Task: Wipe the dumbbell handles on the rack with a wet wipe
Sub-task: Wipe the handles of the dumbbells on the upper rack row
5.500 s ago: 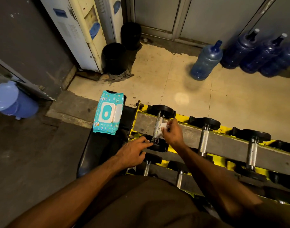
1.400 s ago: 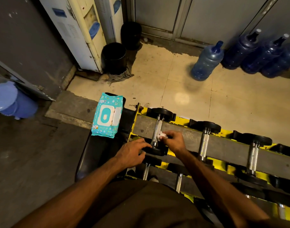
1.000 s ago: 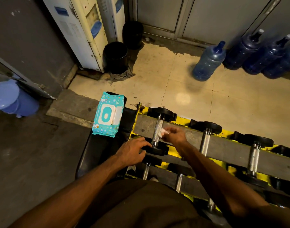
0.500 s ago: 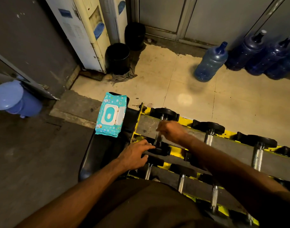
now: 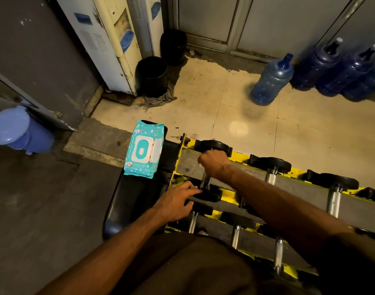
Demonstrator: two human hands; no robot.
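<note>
With the right hand point(image 5: 214, 162) curled round the dumbbell handle point(image 5: 204, 180) of the leftmost dumbbell on the rack point(image 5: 187, 165) top tier, the grip sits at the far end of the handle, just below the far weight point(image 5: 214, 144). Only the near stretch of bare metal shows below the fist. The wet wipe is hidden under the fingers, so can't confirm it. Left hand point(image 5: 178, 201) is flat-ish with fingers stretched out, holding nothing. Its fingertips touch the near weight point(image 5: 208, 195) of the same dumbbell, just beside the exposed handle. Wipes pack point(image 5: 143, 154) lies lid-up on the black padded desk point(image 5: 127, 201), left of the rack and touching its end plate, near both hands. More dumbbells point(image 5: 270, 177) sit to the right along both tiers, apart from either hand. Blue water bottles point(image 5: 271, 81) stand on the floor beyond.
</note>
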